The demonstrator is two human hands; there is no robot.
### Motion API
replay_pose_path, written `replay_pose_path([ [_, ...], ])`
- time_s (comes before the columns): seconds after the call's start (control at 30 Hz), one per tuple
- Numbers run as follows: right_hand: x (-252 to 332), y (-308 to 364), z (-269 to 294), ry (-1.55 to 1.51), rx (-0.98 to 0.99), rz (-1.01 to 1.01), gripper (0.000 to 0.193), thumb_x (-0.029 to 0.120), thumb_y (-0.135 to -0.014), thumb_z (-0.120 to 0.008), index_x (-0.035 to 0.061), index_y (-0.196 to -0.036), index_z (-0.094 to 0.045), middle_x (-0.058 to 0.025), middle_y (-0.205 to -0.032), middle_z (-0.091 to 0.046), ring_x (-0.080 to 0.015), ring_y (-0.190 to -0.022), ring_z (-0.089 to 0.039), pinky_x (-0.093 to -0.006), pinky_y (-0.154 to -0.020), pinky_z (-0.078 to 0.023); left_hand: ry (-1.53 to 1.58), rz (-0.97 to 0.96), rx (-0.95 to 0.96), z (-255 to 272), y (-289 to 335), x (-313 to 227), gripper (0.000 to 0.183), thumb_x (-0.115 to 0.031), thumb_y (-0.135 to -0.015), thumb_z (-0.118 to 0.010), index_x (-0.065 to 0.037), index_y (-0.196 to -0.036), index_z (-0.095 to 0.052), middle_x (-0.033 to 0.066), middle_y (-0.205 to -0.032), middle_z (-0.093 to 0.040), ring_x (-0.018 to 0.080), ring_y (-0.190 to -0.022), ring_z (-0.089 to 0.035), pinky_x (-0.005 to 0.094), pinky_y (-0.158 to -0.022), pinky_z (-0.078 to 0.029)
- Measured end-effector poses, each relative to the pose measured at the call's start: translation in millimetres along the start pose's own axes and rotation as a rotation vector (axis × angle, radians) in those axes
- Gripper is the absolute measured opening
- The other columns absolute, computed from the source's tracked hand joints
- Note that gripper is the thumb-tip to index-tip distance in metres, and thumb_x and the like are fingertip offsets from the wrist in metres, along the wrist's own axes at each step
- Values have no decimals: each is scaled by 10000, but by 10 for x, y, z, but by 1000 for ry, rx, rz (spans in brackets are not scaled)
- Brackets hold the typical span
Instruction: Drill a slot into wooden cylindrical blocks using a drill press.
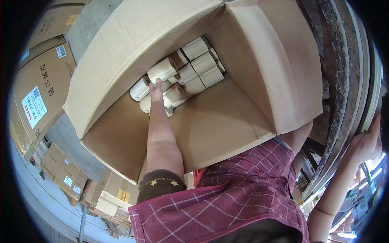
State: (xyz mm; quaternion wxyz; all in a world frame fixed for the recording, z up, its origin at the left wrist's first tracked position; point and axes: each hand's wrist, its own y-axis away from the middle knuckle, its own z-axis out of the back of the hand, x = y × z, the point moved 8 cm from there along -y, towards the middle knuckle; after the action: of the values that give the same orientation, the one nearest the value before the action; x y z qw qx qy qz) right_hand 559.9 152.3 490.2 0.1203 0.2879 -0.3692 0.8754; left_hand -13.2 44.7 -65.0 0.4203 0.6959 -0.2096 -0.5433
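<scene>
My left hand reaches down into a large open cardboard box. Its fingers and thumb pinch the near edge of a short, pale, thick-walled tube, whose round open end faces right. More such tubes lie around it on their sides, among them a tube just left of my hand and a tube just right of it. Farther right, several tubes sit in close rows with dark lines between them. My right hand is outside the box, against the curved wooden edge at far right, fingers extended, partly cut off by the rim.
Raised box flaps surround the opening. Large labelled cartons stand at the left, with smaller cartons lower down. A weathered, layered wooden structure curves along the right. A checked maroon apron touches the box's near side.
</scene>
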Motion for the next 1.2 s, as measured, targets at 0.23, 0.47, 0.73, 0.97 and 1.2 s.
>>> replay_pose_path([
  [0.23, -96, -18, 32, 92, 46, -72, 217, 100, -835, -572, -88, -919, -640, -129, -816, -647, -137, -683, -596, -252, -679, -487, -197, 212, -266, 77, 523, -318, 654, -502, -800, -567, -192, -1314, -307, 55, -1335, -349, 244, -1207, -321, 467, -927, -275],
  [0.47, -364, -67, 265, 280, 114, 29, 196, 66, -838, -539, -50, -955, -645, -114, -828, -652, -126, -684, -600, -237, -658, -486, -202, 172, -238, 166, 449, -294, 586, -520, -803, -553, -199, -1255, -364, 54, -1226, -434, 208, -1083, -401, 355, -787, -339],
  [0.73, -445, -139, 355, 718, 256, 226, 204, 42, -837, -518, -19, -981, -648, -106, -845, -654, -123, -683, -604, -229, -648, -487, -76, 121, -367, 87, 279, -233, 784, -573, -757, -575, -194, -1342, -215, 88, -1386, -278, 301, -1278, -244, 530, -998, -203],
  [0.97, -460, -49, 357, 258, 98, -113, 229, -2, -807, -513, -9, -992, -647, -103, -884, -642, -135, -693, -607, -242, -667, -501, -268, 120, -302, 232, 159, -23, 971, -599, -662, -656, -174, -1370, -146, 87, -1417, -224, 311, -1300, -201, 555, -991, -204],
  [1.2, -54, -51, 69, 80, 59, -41, 196, 4, -787, -564, -62, -958, -637, -118, -885, -634, -177, -734, -614, -291, -716, -507, -317, 115, -291, -17, 277, -221, 914, -323, -655, -758, -75, -1347, -215, 101, -1351, -337, 265, -1235, -321, 431, -1000, -256],
])
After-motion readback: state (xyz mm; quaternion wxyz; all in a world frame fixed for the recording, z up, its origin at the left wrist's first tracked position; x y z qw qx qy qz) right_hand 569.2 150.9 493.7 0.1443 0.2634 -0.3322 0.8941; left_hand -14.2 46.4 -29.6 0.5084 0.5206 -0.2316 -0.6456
